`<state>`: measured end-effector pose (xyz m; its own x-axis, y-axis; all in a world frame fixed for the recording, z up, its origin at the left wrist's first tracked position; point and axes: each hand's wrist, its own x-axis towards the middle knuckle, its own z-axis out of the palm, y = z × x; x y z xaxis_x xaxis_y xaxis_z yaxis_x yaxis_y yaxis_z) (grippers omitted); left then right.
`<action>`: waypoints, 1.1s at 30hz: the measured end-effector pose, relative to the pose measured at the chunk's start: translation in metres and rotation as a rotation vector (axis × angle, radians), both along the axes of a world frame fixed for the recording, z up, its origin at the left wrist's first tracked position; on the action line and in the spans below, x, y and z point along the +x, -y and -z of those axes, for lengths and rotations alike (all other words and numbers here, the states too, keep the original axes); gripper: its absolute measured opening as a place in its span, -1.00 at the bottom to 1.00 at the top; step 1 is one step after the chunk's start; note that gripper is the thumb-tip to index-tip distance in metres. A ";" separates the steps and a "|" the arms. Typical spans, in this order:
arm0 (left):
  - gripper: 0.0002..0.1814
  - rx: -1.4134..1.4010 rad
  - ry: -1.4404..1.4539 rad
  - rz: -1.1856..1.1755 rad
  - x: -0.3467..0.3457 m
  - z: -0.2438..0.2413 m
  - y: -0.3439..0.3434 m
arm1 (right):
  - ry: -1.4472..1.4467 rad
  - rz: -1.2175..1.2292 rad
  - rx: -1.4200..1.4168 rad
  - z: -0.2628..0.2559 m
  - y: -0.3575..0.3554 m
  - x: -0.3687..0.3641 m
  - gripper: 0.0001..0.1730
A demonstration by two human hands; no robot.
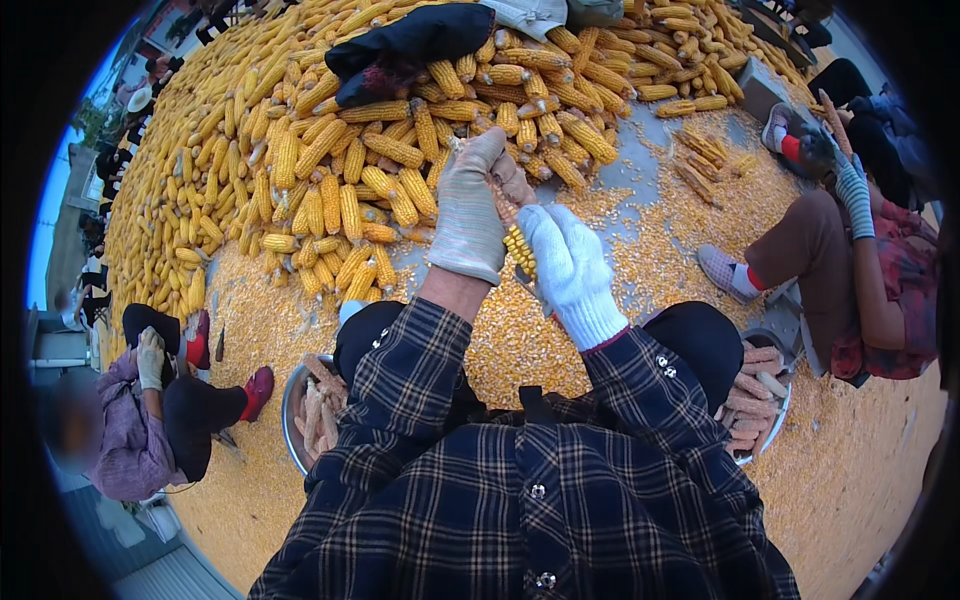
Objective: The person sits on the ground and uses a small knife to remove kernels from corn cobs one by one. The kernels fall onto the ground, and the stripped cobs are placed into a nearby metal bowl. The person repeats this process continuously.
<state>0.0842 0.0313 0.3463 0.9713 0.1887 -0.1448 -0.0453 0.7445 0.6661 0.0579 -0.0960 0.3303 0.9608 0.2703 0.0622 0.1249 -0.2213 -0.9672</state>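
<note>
Both my hands wear gloves and meet over the ground between my knees. My left hand [472, 202], in a soiled, striped knit glove, grips the upper end of a corn cob. Its middle stretch looks stripped to the pinkish core, while yellow kernels cling to the lower end of the corn cob [520, 251]. My right hand [574, 266], in a whiter knit glove, closes around that lower end. A bit of something dark shows beneath the right glove, too hidden to name. Below both hands, loose corn kernels [517, 349] cover the ground.
A large heap of unshelled corn ears [360, 157] rises ahead, with a dark cloth [409, 49] on it. Metal basins of bare cobs flank me, a left basin [291, 427] and a right basin [781, 420]. Seated people work at left [139, 427] and right [892, 300].
</note>
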 end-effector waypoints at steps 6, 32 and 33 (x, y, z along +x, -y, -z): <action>-0.70 -0.024 0.019 0.014 -0.008 -0.014 0.010 | -0.663 0.190 0.408 0.010 -0.006 -0.001 -0.56; -0.70 -0.044 -0.021 0.028 -0.003 0.000 0.001 | -0.377 -0.095 0.263 -0.017 0.009 -0.008 -0.62; -0.70 -0.046 -0.018 0.024 -0.003 0.000 0.003 | -0.388 -0.100 0.268 -0.016 0.009 -0.007 -0.63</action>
